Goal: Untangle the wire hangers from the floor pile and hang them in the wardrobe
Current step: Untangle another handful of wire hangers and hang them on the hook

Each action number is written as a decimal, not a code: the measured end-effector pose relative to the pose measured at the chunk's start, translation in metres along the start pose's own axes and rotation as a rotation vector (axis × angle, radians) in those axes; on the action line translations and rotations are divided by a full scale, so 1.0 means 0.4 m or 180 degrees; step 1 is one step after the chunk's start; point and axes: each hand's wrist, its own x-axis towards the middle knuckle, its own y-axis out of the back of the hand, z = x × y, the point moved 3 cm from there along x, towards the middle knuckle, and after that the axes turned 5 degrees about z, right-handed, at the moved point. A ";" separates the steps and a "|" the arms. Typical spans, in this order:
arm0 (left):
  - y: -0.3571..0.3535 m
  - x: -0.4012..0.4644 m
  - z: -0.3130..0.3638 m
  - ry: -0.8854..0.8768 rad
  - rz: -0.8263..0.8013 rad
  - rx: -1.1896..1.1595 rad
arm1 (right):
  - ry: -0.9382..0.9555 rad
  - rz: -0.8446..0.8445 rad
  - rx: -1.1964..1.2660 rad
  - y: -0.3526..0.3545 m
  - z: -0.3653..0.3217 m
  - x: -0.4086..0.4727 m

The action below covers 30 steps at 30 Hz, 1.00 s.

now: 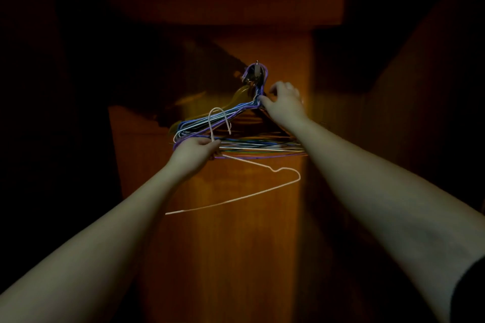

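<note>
Left hand (pixel 195 151) raised, fingers curled round neck of pale wire hanger (pixel 262 165), just below its hook; hook upright above the knuckles, triangular body trailing down and right, tilted, free of any support. Overlaps left end of hung bundle (pixel 223 136) of coloured wire hangers (purple, blue, white, green, yellow strands; count not readable), contact with it not resolvable. Bundle hooks gathered on small metal wall hook (pixel 256 72) on wooden back panel (pixel 223 244) of wardrobe. Right hand (pixel 284 101) up at neck of bundle just below the wall hook, fingertips pinching the gathered wires there, remaining fingers loosely bent. Dark sleeve (pixel 469 294) at far lower right. Surroundings very dim; wardrobe sides lost in shadow.
</note>
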 end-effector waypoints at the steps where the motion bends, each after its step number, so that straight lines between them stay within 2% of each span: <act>1: -0.001 -0.006 0.000 0.0056 -0.0097 -0.0137 | 0.0056 0.0220 0.0103 0.013 -0.004 -0.025; 3: -0.003 -0.022 0.000 0.0160 -0.0308 -0.0453 | 0.0190 0.0463 0.0482 0.039 -0.019 -0.098; 5: -0.010 -0.043 0.000 0.0319 -0.0496 -0.0664 | 0.0224 0.0270 0.0903 0.051 -0.033 -0.192; 7: -0.027 -0.072 -0.006 0.0575 -0.0733 -0.0753 | 0.0219 -0.0349 0.1002 0.040 -0.041 -0.297; 9: -0.063 -0.109 -0.021 0.0859 -0.0980 -0.0784 | 0.0099 -0.1287 0.0959 0.006 -0.037 -0.403; 11: -0.106 -0.147 -0.039 0.1158 -0.1082 -0.0799 | -0.0065 -0.1954 0.0909 -0.032 -0.022 -0.489; 16: -0.188 -0.185 -0.051 0.1566 -0.0977 -0.0724 | -0.0565 -0.2504 0.0776 -0.092 0.037 -0.553; 24: -0.247 -0.221 -0.019 0.1179 -0.0332 -0.0939 | -0.1263 -0.2565 0.1351 -0.092 0.079 -0.578; 27: -0.259 -0.233 -0.018 0.1053 -0.0183 -0.0912 | -0.1670 -0.2622 0.1989 -0.091 0.086 -0.605; 30: -0.281 -0.251 -0.010 0.1164 -0.0196 -0.1035 | -0.2201 -0.2561 0.2712 -0.084 0.089 -0.618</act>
